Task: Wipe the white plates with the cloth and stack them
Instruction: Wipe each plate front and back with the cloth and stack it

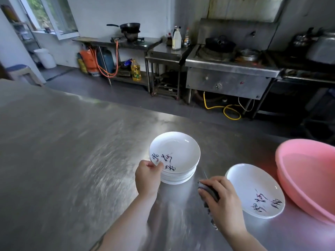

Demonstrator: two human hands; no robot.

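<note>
Pinching the top plate's (176, 153) rim, left hand (147, 177); right hand's (222, 201) fingers clutch cloth (210, 192) beside single plate (253, 189).

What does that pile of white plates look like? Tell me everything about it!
The stack of plates is a short pile of round, shallow white dishes, glossy like ceramic, sitting upright on the steel table. The top plate faces up, shows dark brush-style writing near its front edge, and catches a spot of light. The left hand pinches the top plate's near rim. Another single plate lies apart, to the right.
</note>
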